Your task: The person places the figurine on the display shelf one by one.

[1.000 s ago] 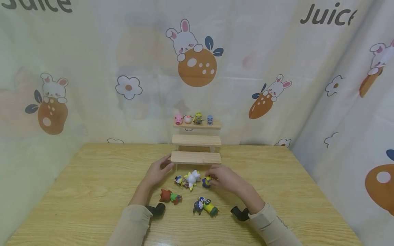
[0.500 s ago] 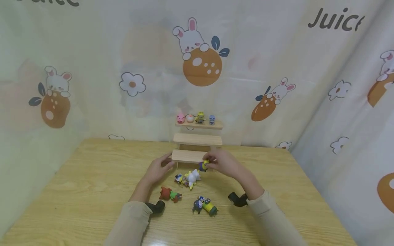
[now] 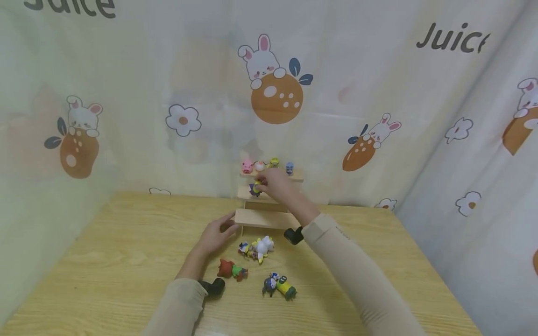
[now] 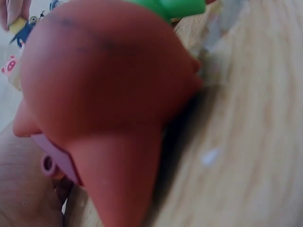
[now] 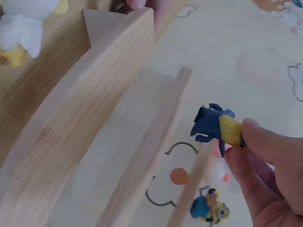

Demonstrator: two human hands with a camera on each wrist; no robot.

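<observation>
My right hand [image 3: 278, 185] pinches a yellow-and-blue toy figurine [image 3: 254, 189] by its yellow end, between thumb and fingers. The figurine [image 5: 213, 125] hangs tilted above the left part of the middle step of a tiered wooden display stand [image 3: 269, 218]; a gap below it shows in the right wrist view. At the left end of the bottom step, my left hand [image 3: 215, 237] holds the stand's edge, thumb in front and fingers behind. A red-brown figurine [image 4: 104, 71] in green clothes fills much of the left wrist view.
On the top step stand a pink pig [image 3: 247, 166], a white round figure [image 3: 259, 165], a yellow figure [image 3: 274, 162] and a blue one [image 3: 289, 168]. Before the stand lie a white figurine [image 3: 264, 246], a yellow-green one [image 3: 286, 288] and several others. A patterned curtain [image 3: 218, 154] hangs behind.
My right hand has lifted the yellow-and-blue figurine off the table, then carried it up and leftward over the bottom step to the middle one. My left hand has stayed at the stand.
</observation>
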